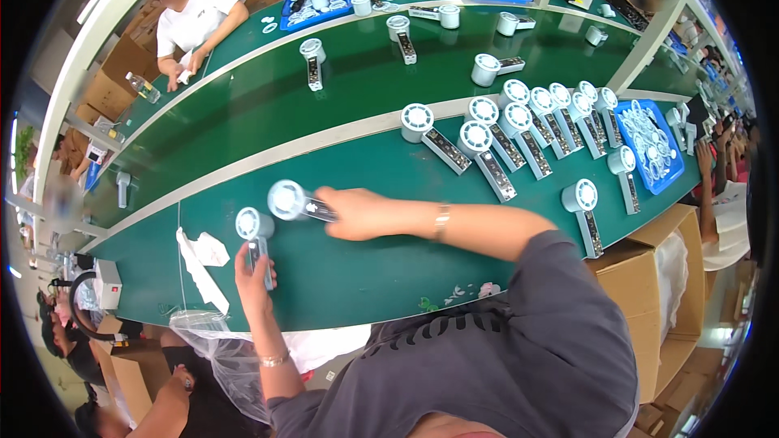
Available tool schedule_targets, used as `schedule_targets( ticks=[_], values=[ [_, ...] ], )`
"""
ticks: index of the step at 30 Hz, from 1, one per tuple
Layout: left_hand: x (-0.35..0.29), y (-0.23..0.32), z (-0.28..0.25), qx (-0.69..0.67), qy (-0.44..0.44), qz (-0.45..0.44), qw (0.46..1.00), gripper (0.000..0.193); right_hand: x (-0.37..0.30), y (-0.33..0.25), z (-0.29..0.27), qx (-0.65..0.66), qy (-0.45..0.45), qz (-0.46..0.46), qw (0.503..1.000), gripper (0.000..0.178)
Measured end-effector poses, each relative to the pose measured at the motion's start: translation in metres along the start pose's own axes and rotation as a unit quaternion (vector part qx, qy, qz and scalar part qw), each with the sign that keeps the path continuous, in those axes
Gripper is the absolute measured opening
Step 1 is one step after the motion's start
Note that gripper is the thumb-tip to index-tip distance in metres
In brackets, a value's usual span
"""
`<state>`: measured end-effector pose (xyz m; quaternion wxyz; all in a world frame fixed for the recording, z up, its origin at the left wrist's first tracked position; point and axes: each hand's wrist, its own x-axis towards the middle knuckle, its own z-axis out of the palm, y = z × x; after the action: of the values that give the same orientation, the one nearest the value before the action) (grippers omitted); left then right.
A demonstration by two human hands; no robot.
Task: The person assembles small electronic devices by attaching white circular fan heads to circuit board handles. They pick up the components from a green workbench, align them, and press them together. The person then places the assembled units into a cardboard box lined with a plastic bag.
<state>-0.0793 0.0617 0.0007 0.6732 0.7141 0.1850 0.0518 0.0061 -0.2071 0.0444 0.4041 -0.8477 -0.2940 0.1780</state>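
Note:
My left hand (256, 273) is closed round the handle of a pale grey-blue handheld fan (252, 225), its round head pointing away from me. Just right of it, my right hand (355, 213) grips the handle of another handheld fan (287, 200) with a dark open handle. That second fan is slightly blurred and held close beside the first, above the green bench (357, 276). On my right, several similar fans (517, 118) lie in a cluster, with circuit boards showing in their handles.
A blue tray (623, 131) of white rings sits at the right. Beyond the metal rail, more fans (312, 50) lie spaced along a green belt. White paper pieces (199, 264) lie at left. An open cardboard box (629, 300) stands by my right side. A co-worker (195, 20) sits across.

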Motion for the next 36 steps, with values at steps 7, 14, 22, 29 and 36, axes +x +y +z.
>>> schedule_targets(
  ticks=[7, 14, 22, 29, 36],
  values=[
    [-0.064, 0.059, 0.004, -0.095, -0.110, 0.169, 0.975, 0.049, -0.158, -0.021, -0.063, 0.034, 0.143, -0.042, 0.988, 0.047],
    [-0.079, 0.057, 0.016, 0.350, -0.239, 0.119, 0.898, 0.049, -0.218, -0.004, -0.041, -0.048, 0.082, 0.109, 0.990, 0.043],
    [-0.083, 0.018, 0.016, 0.256, -0.183, 0.133, 0.940, 0.050, -0.229, 0.023, -0.026, -0.024, 0.093, 0.213, 0.972, 0.045],
    [-0.111, 0.090, 0.060, -0.170, -0.008, 0.356, 0.919, 0.044, -0.226, -0.056, -0.081, 0.174, 0.414, -0.221, 0.866, 0.031],
    [-0.104, 0.058, 0.038, 0.309, -0.109, 0.266, 0.907, 0.053, -0.229, -0.040, -0.045, 0.118, 0.215, 0.085, 0.966, 0.040]
  ],
)
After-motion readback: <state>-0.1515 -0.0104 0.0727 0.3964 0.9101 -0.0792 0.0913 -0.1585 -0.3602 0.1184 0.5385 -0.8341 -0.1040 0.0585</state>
